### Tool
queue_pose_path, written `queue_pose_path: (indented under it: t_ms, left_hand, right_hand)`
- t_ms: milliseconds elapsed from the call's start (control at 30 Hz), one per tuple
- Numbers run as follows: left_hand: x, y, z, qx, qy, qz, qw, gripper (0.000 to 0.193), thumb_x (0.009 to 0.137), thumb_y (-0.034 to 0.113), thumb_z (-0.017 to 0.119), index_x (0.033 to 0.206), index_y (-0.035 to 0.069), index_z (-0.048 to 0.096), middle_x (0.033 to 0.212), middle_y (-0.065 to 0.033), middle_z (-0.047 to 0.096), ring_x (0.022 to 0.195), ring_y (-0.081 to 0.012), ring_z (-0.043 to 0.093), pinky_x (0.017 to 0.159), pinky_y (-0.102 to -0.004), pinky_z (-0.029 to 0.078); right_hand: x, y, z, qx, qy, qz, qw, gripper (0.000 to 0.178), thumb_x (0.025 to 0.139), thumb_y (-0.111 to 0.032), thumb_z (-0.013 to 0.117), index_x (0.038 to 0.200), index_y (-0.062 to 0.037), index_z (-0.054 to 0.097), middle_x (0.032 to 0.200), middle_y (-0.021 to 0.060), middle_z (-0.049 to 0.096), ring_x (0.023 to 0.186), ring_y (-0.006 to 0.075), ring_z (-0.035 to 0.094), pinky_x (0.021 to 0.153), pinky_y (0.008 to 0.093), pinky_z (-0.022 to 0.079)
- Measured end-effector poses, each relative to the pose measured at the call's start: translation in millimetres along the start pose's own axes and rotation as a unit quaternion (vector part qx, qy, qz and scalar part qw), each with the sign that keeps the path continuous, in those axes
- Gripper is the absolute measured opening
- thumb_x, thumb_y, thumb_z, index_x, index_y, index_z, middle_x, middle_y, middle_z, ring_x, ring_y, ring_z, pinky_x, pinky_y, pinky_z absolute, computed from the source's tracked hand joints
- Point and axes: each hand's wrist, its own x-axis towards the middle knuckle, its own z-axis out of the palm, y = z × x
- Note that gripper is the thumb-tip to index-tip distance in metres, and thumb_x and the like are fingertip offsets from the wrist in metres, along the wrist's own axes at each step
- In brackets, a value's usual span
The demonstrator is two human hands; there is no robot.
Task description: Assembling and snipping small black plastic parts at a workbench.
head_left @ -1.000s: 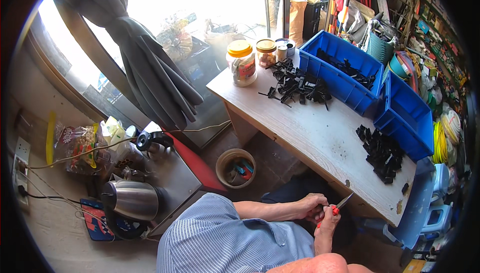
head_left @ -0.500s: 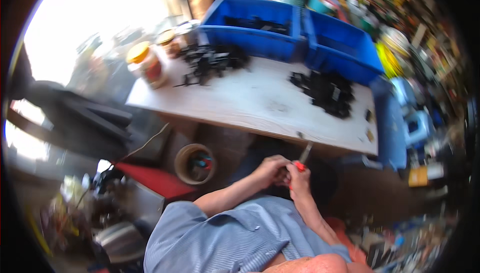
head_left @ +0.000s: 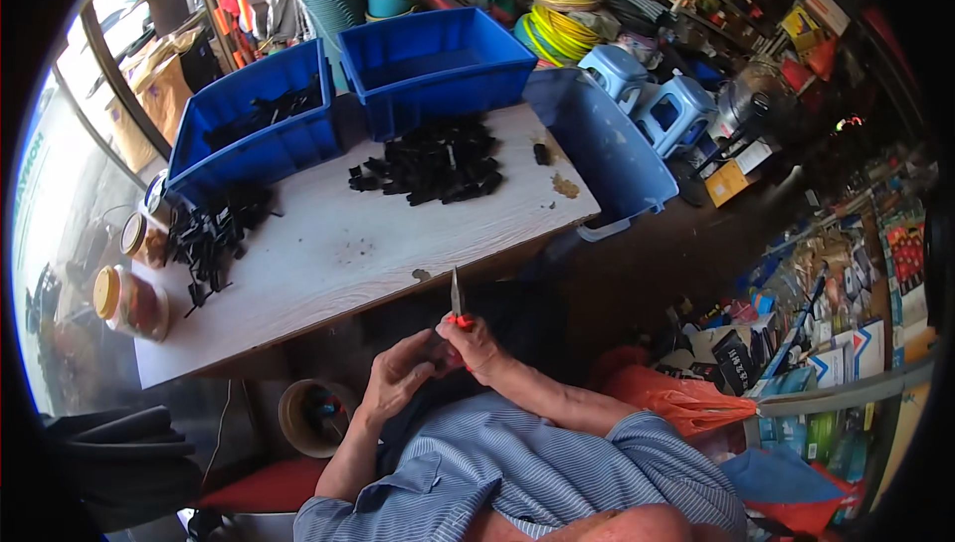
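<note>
My right hand (head_left: 476, 348) is closed around the red handles of a pair of scissors (head_left: 457, 295), whose metal blades point up toward the table's near edge. Beside it, on the left, my left hand (head_left: 398, 375) has its thumb and fingers apart, the fingertips close to the handles; I see nothing held in it. On the white tabletop (head_left: 328, 244), beyond both hands, lie a heap of short black pieces (head_left: 438, 159) and, farther left, a pile of longer, thin black pieces (head_left: 214, 234).
Two blue bins (head_left: 438, 94) line the table's far side; the left one contains black pieces. Lidded jars (head_left: 129, 303) stand at the left end. A larger blue tub (head_left: 607, 159) adjoins the right end, near blue stools (head_left: 676, 109). Below the table is a round bucket (head_left: 298, 418).
The view has swung right, so the table appears farther left and tilted. My left hand has come away from the right and its fingers have spread. The scissors stay in my right hand.
</note>
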Motion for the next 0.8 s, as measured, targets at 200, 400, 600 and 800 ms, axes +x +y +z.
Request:
queue_pose_path:
  t_ms: [200, 400, 600, 800]
  left_hand:
    - [-6.1, -7.0, 11.0, 0.195, 0.058, 0.098, 0.974, 0.044, 0.089, 0.0, 0.07, 0.13, -0.004, 0.055, 0.108, -0.0122, 0.068, 0.094, -0.0175, 0.068, 0.078, -0.0309, 0.057]
    - [2.3, -6.5, 23.8, 0.428, 0.147, 0.198, 0.869, 0.036, 0.083, 0.002, 0.073, 0.116, -0.001, 0.061, 0.101, -0.0186, 0.068, 0.088, -0.0299, 0.071, 0.072, -0.0348, 0.057]
    - [22.3, -9.5, 27.5, 0.464, 0.174, 0.266, 0.827, 0.03, 0.079, 0.001, 0.072, 0.108, 0.002, 0.063, 0.097, -0.0174, 0.069, 0.084, -0.0348, 0.069, 0.071, -0.0397, 0.057]
    - [24.1, -13.1, 33.6, 0.347, 0.228, 0.119, 0.902, 0.022, 0.091, 0.007, 0.068, 0.111, -0.001, 0.062, 0.089, -0.014, 0.069, 0.074, -0.0193, 0.069, 0.065, -0.0314, 0.055]
  right_hand:
    - [4.1, 16.0, -1.5, -0.007, -0.016, -0.023, 1.0, 0.019, 0.092, -0.024, 0.064, 0.081, -0.009, 0.063, 0.069, 0.0032, 0.06, 0.058, 0.0116, 0.058, 0.05, 0.028, 0.051]
    - [4.5, 14.1, 5.6, -0.081, 0.02, -0.08, 0.993, 0.018, 0.09, -0.024, 0.064, 0.078, -0.01, 0.062, 0.071, -0.0033, 0.056, 0.067, 0.0077, 0.052, 0.058, 0.0276, 0.042]
    - [-0.9, -2.5, 4.7, -0.043, 0.058, -0.012, 0.997, 0.015, 0.088, -0.026, 0.066, 0.086, -0.0115, 0.065, 0.077, -0.0022, 0.06, 0.07, 0.0085, 0.056, 0.062, 0.0269, 0.048]
    - [8.0, -5.4, -1.9, -0.017, 0.064, 0.015, 0.998, 0.018, 0.087, -0.033, 0.066, 0.084, -0.0161, 0.061, 0.071, -0.0032, 0.057, 0.059, 0.0099, 0.056, 0.053, 0.0276, 0.051]
